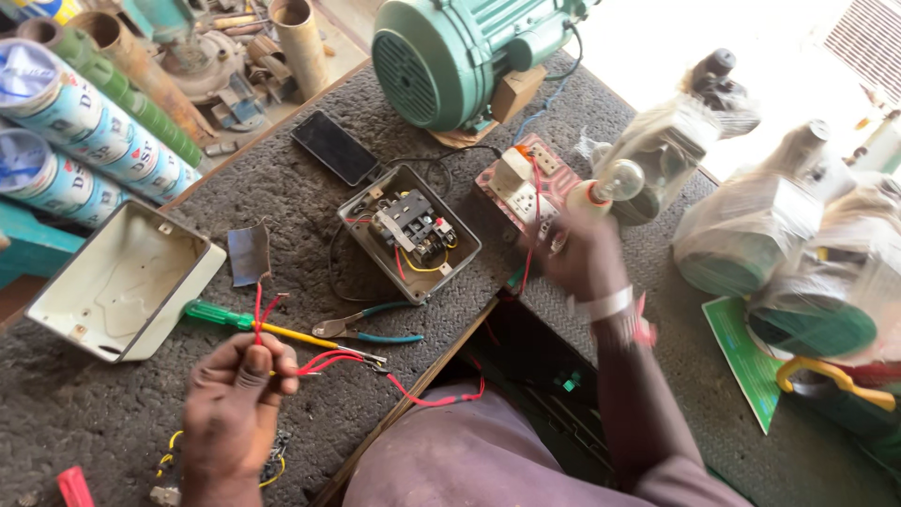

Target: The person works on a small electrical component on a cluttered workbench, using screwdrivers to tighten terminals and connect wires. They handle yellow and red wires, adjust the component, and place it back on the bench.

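A: What is the surface like?

B: The table point(113, 413) is covered in dark grey, coarse, carpet-like matting. Beyond its far edge the floor is cluttered with rusty pipes point(122, 56) and metal parts, and bright daylight washes out the upper right.

A: And the left hand?

B: The left hand point(235, 399) is low on the near side, its fingers point(258, 361) pinched closed around thin red wires point(328, 361) that run off to the right.

A: The right?

B: The right hand point(582, 253) is blurred; its fingers seem curled around a lamp holder with a clear round bulb point(624, 178), just beside a red socket board point(526, 188). How firmly it grips, I cannot tell.

A: What lies between the hands?

B: One open grey metal box point(410, 232), square, with a black contactor inside and red and yellow wires. Its pale lid point(127, 282) lies upturned to the left. Nearer are one green-handled screwdriver point(253, 324) and one pair of pliers point(366, 327) with teal grips.

A: Anything else?

B: One black phone point(335, 147), flat; one green ribbed motor point(450, 56); three plastic-wrapped motors point(760, 235) at right; two printed cylinders point(84, 122) at left.
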